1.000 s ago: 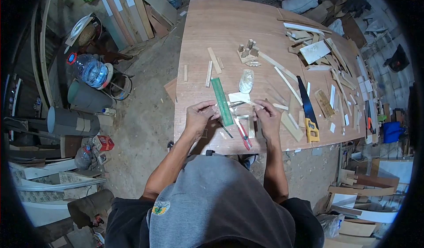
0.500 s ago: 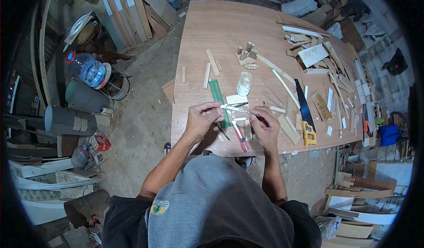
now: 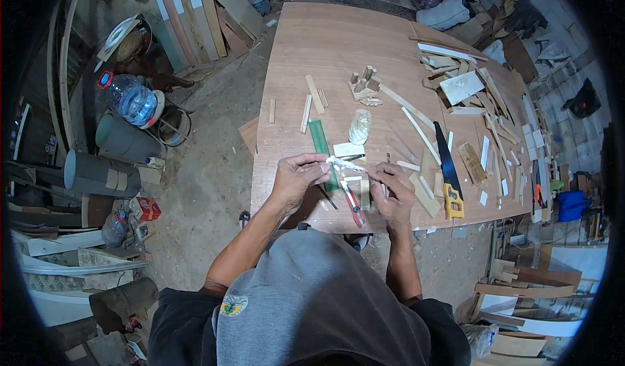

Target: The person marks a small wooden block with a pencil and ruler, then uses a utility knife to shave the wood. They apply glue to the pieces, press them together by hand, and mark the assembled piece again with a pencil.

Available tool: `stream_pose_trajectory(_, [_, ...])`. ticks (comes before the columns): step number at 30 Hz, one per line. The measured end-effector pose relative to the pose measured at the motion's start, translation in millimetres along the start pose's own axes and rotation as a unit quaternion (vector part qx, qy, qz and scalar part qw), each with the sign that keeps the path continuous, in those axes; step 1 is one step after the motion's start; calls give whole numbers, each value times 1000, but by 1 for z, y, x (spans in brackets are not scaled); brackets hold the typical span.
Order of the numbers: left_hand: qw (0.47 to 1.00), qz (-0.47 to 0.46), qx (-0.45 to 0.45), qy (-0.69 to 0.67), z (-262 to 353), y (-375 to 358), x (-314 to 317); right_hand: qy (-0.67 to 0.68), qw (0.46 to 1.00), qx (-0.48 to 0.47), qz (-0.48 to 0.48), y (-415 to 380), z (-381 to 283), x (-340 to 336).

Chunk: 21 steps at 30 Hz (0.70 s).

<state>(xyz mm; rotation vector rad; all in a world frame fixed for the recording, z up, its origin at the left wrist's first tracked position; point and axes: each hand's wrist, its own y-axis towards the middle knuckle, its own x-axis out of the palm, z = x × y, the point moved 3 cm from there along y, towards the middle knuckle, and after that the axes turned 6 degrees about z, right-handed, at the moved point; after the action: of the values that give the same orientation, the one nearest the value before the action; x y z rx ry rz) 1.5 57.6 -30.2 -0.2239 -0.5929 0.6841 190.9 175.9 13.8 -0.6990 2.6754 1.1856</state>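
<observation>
strip (image 3: 348,165): white | ruler (image 3: 319,137): green | saw handle (image 3: 451,193): yellow | tabletop (image 3: 332,47): brown

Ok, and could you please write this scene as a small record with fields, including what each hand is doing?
Surface: wooden table
Left hand: pinches one end of a small whitish piece
Right hand: fingertips close to the piece's other end; what it grips is too small to tell
Near the hands: green ruler, red tool
Beyond the hands: translucent container with whitish contents
Right side of table: handsaw with yellow handle, pile of offcuts
</observation>
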Motion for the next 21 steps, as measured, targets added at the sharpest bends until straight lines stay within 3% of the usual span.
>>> stream_pose_trajectory(9, [999,-9,23,23,1,-6,0,11,1000,18,13,-4,-3,-3])
stream_pose_trajectory(12, [998,-9,45,53,0,-9,-1,70,990,100,72,-9,9,-8])
stream_pose_trajectory(14, [989,-30,120,76,1,-11,0,104,937,310,126,-6,22,-12])
stream_pose_trajectory(15, [989,-32,120,77,1,-12,0,31,942,311,123,-2,33,-14])
stream_pose_trajectory(19, [975,-19,176,135,4,-17,0,-57,944,292,139,9,112,-4])
stream_pose_trajectory(21, [970,-10,188,151,8,-22,2,-126,969,167,130,28,129,11])
